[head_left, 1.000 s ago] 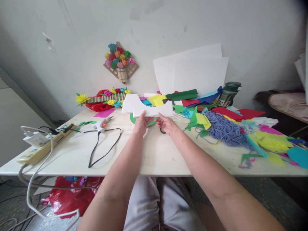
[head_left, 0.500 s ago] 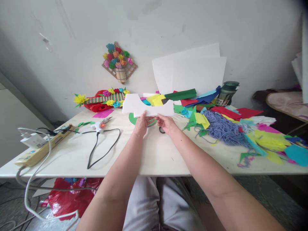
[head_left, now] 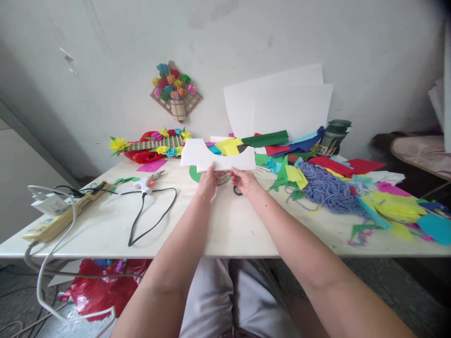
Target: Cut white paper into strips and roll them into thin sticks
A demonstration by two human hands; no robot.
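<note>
Both hands hold a white foam board piece [head_left: 225, 164] with a curved cut-out along its upper edge, raised above the table. My left hand [head_left: 207, 182] grips its lower edge with the thumb on the near face. Just to the right, my right hand [head_left: 243, 180] pinches the same edge. Behind the left hand lies a green disc with a pale rim [head_left: 194, 174], partly covered by the board and fingers. A dark ring-shaped thing [head_left: 237, 190], perhaps a scissor handle, shows beneath the right hand.
On the left are a glue gun [head_left: 145, 184] with its looped cord and a power strip [head_left: 66, 211]. Blue-purple yarn [head_left: 327, 190] and coloured paper [head_left: 398, 206] spread over the right. A flower-trimmed craft [head_left: 155, 144], white boards [head_left: 282, 108] and a dark green bottle [head_left: 334, 136] stand at the back.
The hands and the foam board piece stay nearly still. The whole view has shifted very slightly.
</note>
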